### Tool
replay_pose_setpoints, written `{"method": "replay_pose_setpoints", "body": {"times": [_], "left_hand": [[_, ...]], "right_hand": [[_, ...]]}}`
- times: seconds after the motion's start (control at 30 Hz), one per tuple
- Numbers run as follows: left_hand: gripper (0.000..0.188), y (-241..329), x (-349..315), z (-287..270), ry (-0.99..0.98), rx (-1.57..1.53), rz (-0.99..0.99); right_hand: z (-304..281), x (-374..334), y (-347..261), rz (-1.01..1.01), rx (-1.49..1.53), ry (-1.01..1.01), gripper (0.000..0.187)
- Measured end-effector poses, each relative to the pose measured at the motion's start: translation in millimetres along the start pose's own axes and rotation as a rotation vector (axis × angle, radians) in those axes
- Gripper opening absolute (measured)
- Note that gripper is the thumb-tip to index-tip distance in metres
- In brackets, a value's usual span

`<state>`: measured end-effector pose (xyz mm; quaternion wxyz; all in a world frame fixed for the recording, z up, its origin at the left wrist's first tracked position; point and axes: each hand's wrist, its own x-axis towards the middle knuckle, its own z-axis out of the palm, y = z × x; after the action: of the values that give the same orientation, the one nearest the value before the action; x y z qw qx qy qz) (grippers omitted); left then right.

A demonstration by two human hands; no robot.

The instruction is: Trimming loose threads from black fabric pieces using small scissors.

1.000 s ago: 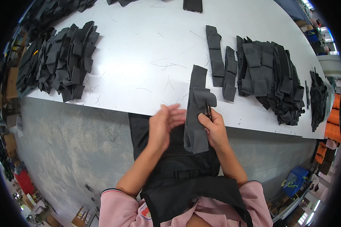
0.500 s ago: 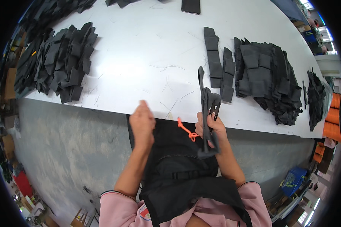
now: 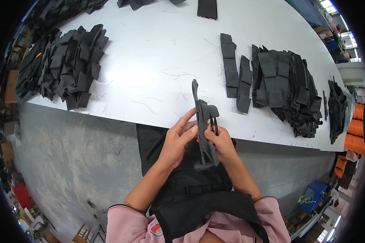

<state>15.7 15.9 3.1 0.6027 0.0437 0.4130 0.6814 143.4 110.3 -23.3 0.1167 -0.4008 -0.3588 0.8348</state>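
Note:
A folded dark grey fabric strip [image 3: 205, 135] stands on edge in my right hand [image 3: 223, 146], over the table's front edge. The same hand holds a pair of black thread snips [image 3: 214, 125], the two pointed tips facing away from me beside the strip. My left hand [image 3: 177, 141] is at the strip's left side, fingers stretched and thumb apart. Its fingertips reach the fabric; whether they press on it, I cannot tell. Only a speck of the orange cord shows between the hands.
On the white table [image 3: 150, 81] lie a pile of dark strips [image 3: 79, 67] at left and a larger pile [image 3: 288, 89] at right. Two single strips [image 3: 230, 67] lie beside the right pile. A black phone [image 3: 207, 9] rests at the far edge. Loose threads are scattered about.
My left hand has moved right and opened beside the fabric strip. My right hand has brought the strip and snips slightly left. The orange cord, plain before, is now mostly hidden.

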Motion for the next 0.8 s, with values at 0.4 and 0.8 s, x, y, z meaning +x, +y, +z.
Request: {"method": "replay_pose_setpoints", "body": {"times": [0.4,0.8], "left_hand": [[0.048,-3.0,1.0,-10.0,-0.075,-0.191,-0.062],[0.045,-2.6,9.0,-16.5,-0.106,-0.198,-0.094]], "right_hand": [[1.0,2.4,4.8,0.032,0.314,-0.01,0.027],[1.1,-2.2,3.1,0.055,0.33,-0.038,0.028]]}}
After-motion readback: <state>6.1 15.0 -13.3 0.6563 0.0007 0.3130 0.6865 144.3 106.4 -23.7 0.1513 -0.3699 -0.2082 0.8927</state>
